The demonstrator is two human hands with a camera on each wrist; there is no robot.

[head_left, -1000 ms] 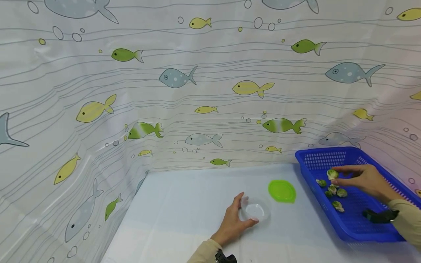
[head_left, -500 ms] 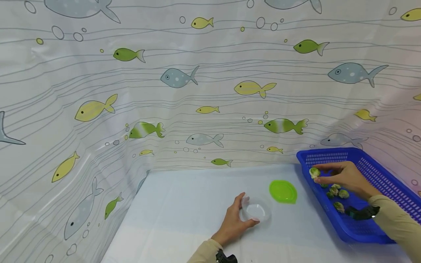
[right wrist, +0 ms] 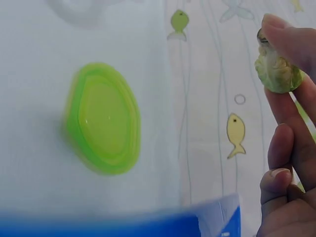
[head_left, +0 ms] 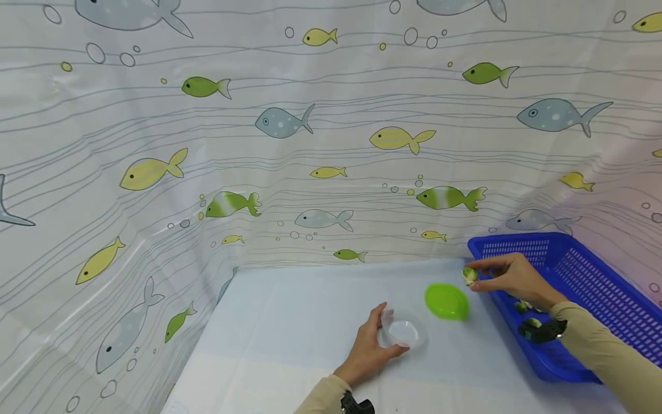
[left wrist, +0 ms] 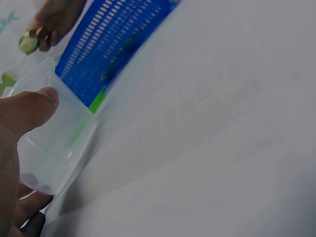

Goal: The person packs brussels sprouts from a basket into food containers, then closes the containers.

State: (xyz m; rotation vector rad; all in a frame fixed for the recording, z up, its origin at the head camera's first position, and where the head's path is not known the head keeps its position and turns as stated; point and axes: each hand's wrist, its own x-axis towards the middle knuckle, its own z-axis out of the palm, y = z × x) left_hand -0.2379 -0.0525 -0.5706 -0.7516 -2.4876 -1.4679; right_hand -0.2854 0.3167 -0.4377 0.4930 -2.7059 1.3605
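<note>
My left hand [head_left: 368, 351] holds a clear plastic container [head_left: 405, 332] by its sides, thumb in front and fingers behind, on the white table. In the left wrist view the thumb presses the near wall of the clear container [left wrist: 54, 133]. Between the thumb and fingers of my right hand [head_left: 512, 279] is a Brussels sprout [head_left: 469, 276], held up over the left rim of the blue basket. The right wrist view shows that Brussels sprout [right wrist: 279, 71] pinched at its stem end. Several more sprouts [head_left: 522, 306] lie in the basket, partly hidden by the right wrist.
A blue perforated basket [head_left: 610, 287] stands at the right of the table. Between it and the clear container lies a bright green lid [head_left: 446, 301]. A fish-patterned curtain [head_left: 320, 144] hangs behind and to the left of the white table [head_left: 269, 322].
My right hand has carried the Brussels sprout leftward, from above the inside of the basket to its left rim. The left hand and the container stay put.
</note>
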